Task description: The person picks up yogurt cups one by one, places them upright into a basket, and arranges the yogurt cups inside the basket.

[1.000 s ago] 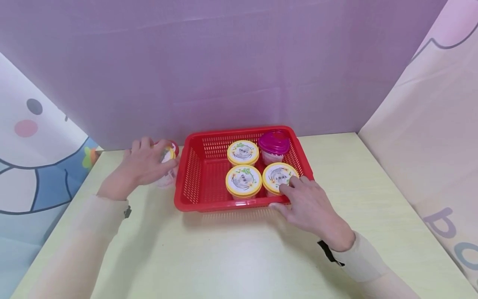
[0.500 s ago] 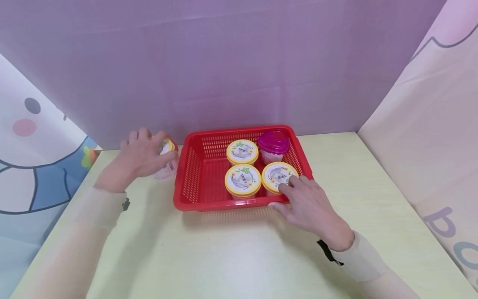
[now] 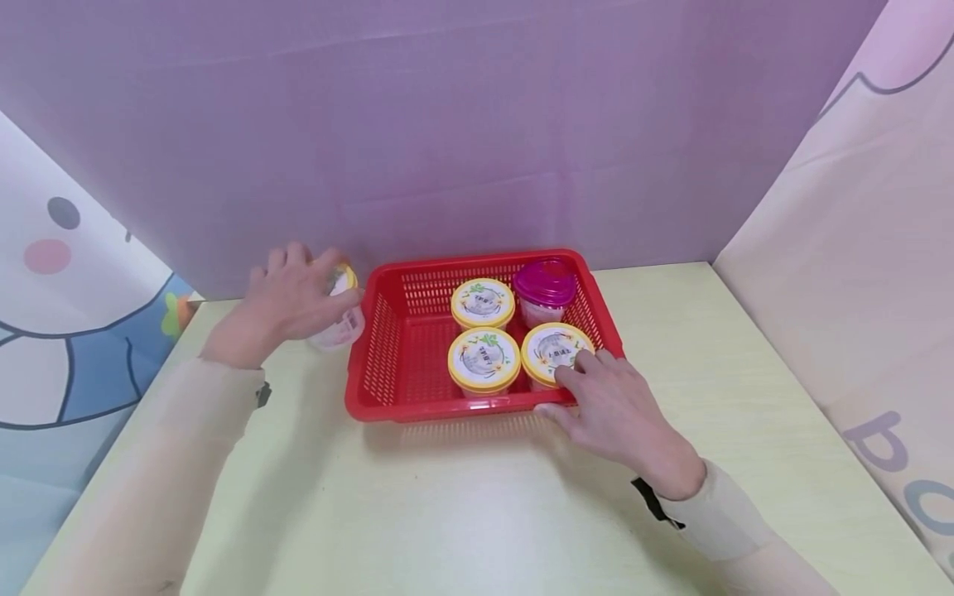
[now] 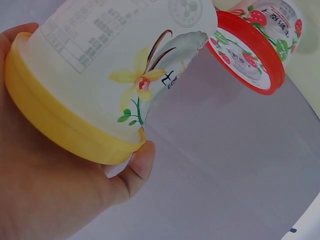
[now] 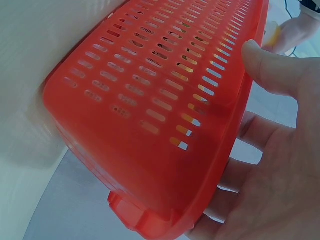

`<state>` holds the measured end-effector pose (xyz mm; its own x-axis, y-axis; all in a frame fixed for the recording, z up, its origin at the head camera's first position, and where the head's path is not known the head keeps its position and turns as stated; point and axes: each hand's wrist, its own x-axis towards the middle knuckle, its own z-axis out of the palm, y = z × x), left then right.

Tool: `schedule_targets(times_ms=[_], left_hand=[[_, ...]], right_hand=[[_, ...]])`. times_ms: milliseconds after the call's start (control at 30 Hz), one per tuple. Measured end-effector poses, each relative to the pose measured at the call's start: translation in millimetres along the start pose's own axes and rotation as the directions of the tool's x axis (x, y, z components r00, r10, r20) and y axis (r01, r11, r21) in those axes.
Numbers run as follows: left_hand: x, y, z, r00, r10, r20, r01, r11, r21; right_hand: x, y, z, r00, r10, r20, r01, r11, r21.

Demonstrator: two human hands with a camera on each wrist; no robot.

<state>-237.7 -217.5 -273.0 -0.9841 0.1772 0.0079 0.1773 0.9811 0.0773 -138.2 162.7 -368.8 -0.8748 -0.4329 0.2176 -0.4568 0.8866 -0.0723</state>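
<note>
My left hand [image 3: 291,302] grips a yellow-lidded tub [image 3: 341,329] by its lid end, left of the red plastic basket [image 3: 428,411]. In the left wrist view, a yellow vanilla flower shows on the clear side of this tub [image 4: 110,70], with fingers and thumb around the lid. Behind it is a red-lidded strawberry tub [image 4: 245,55], which my hand hides in the head view. My right hand [image 3: 619,414] holds the basket's front rim near the right corner, thumb outside and fingers over the edge, close to a yellow-lidded tub [image 3: 555,352].
Inside the basket, two more yellow-lidded tubs [image 3: 484,358] stand in the middle, and a tub with a magenta lid [image 3: 546,284] sits at the back right. The basket's left part shows its bare floor. A purple cloth [image 3: 462,132] hangs behind the pale table [image 3: 462,513].
My left hand has lifted the yellow-lidded tub slightly and moved it a little toward the basket. The red lid behind it is now covered in the head view. My right hand stays on the rim.
</note>
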Motion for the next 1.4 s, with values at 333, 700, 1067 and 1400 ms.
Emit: schedule_targets(times_ms=[333, 700, 1067, 1400], left_hand=[[13.4, 13.9, -4.2, 1.0, 0.012, 0.001, -0.012, 0.999, -0.033], [28.5, 26.9, -1.7, 0.999, 0.038, 0.014, -0.038, 0.999, -0.037], [44.8, 33.4, 3.7, 1.0, 0.027, 0.012, -0.027, 0.999, -0.037], [52.8, 43.2, 5.0, 0.999, 0.041, 0.009, -0.041, 0.999, -0.03]], right_hand=[[-0.5, 0.6, 0.2, 1.0, -0.002, -0.002, 0.002, 1.0, 0.0], [0.9, -0.3, 1.0, 1.0, -0.004, -0.003, 0.004, 1.0, -0.002], [1.0, 1.3, 1.3, 1.0, -0.01, -0.009, 0.01, 1.0, -0.003], [0.6, 0.3, 0.5, 1.0, -0.008, -0.003, 0.008, 1.0, -0.017]])
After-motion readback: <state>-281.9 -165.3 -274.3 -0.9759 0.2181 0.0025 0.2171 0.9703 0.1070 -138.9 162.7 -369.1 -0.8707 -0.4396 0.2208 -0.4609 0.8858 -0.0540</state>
